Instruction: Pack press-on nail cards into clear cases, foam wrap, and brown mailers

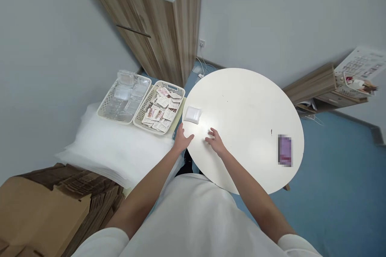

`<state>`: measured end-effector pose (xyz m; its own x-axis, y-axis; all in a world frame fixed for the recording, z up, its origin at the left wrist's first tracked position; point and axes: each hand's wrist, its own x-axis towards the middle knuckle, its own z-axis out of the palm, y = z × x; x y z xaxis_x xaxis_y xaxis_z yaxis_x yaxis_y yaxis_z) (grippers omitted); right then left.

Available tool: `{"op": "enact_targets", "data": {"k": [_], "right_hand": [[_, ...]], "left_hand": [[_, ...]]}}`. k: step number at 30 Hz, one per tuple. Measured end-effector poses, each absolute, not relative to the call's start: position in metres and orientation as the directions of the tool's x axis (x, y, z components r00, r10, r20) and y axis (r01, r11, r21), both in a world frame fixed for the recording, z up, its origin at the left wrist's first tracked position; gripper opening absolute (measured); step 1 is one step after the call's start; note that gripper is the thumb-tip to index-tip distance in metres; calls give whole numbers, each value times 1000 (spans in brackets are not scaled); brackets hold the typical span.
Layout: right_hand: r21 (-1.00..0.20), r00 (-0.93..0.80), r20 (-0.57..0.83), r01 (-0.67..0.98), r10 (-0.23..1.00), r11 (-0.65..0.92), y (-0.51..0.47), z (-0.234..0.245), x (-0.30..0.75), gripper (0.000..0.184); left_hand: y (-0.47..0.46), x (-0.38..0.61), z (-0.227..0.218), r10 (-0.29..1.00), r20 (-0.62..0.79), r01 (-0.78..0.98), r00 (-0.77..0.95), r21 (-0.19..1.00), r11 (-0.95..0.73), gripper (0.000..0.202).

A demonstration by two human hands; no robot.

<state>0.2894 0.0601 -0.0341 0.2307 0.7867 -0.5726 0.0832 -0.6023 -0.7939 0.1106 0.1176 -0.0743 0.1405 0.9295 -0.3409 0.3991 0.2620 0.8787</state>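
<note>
A small white foam-wrapped packet (pixel 193 115) lies flat near the left edge of the round white table (pixel 244 104). Just below it, my left hand (pixel 182 139) is at the table's edge with thumb and fingers apart and nothing in them. My right hand (pixel 216 142) hovers over the tabletop to the right of the packet, its fingers slightly curled and apart, also holding nothing. Neither hand appears to touch the packet. What is inside the wrapping cannot be made out.
Left of the table stand a basket of printed cards (pixel 159 113) and a basket of clear plastic boxes (pixel 123 96). White foam sheets (pixel 105 144) are stacked beside flattened cardboard boxes (pixel 45 209). A blurred purple object (pixel 285 150) lies at the table's right. Behind is a wooden cabinet (pixel 157 24).
</note>
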Motion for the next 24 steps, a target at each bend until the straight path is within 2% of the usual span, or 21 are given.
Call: {"op": "enact_targets", "data": {"k": [8, 11, 13, 17, 21, 24], "right_hand": [[-810, 89, -575, 77, 813, -582, -2, -26, 300, 52], [-815, -2, -567, 146, 824, -560, -10, -33, 291, 44], [-829, -80, -545, 195, 834, -524, -10, -38, 279, 41], [-872, -262, -463, 306, 847, -382, -4, -43, 245, 36], [-886, -401, -376, 420, 835, -197, 7, -32, 206, 35], [-876, -496, -314, 480, 810, -45, 15, -19, 165, 34]], "left_hand": [[30, 112, -54, 878, -470, 287, 87, 856, 430, 87], [-4, 103, -42, 874, -483, 299, 62, 844, 445, 78], [-22, 88, -30, 864, -492, 366, 112, 828, 424, 69], [-51, 44, -10, 869, -468, 571, 159, 762, 305, 56], [-72, -5, 2, 908, -417, 677, 29, 677, 289, 55], [-84, -43, 13, 949, -301, 684, -93, 674, 281, 49]]}}
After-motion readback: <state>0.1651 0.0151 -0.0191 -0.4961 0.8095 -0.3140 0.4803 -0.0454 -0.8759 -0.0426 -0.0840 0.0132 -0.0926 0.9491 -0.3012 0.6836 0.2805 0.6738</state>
